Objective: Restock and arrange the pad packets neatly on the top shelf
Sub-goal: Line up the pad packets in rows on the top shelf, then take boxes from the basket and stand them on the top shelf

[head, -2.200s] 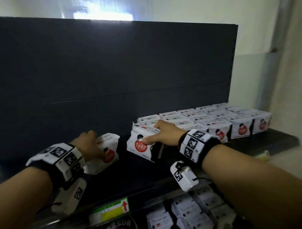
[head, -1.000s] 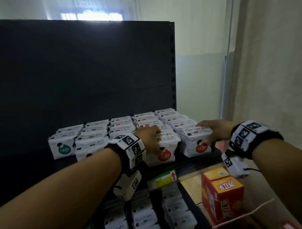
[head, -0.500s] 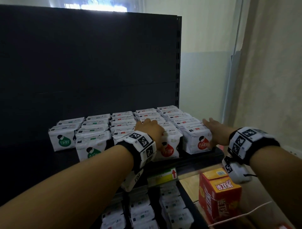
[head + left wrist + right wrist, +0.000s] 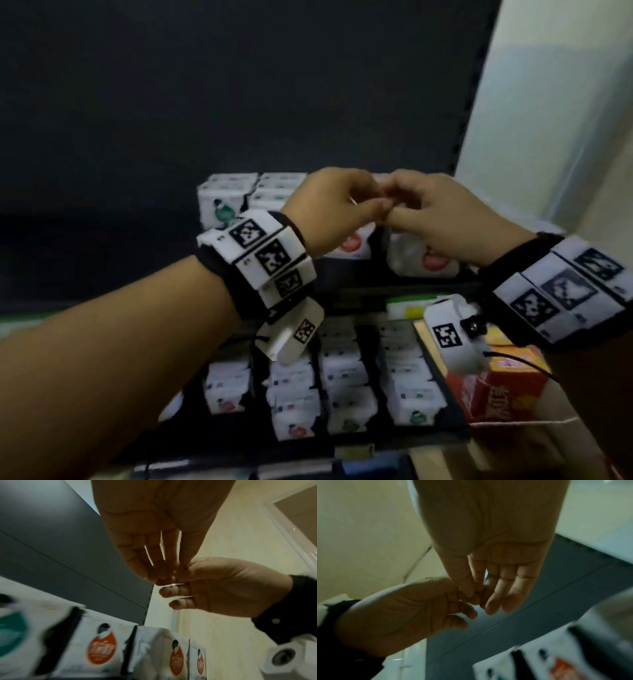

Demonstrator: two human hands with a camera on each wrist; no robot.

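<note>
White pad packets stand in rows on the dark top shelf [image 4: 359, 291]: one with a green mark [image 4: 222, 210] at the left, two with red marks [image 4: 352, 245] [image 4: 432, 262] at the front right. My left hand [image 4: 337, 202] and right hand [image 4: 445, 214] hover above the front row, and their fingertips meet in mid-air. Neither holds a packet. In the left wrist view the left fingers [image 4: 154, 566] hang loosely and touch the right hand [image 4: 223, 588] above red-marked packets [image 4: 101, 649]. The right wrist view shows the right fingers [image 4: 501, 592] against the left hand [image 4: 402, 615].
Below the top shelf, a lower shelf carries several rows of similar white packets [image 4: 342, 373]. A red and orange carton [image 4: 503, 387] stands at the right beside the unit. The dark back panel [image 4: 239, 102] rises behind the packets; a pale wall [image 4: 565, 102] is to the right.
Both hands have let go of the front packets, lifted off them and come together, fingertips touching. The head view has moved closer and tilted down, showing the lower shelf.
</note>
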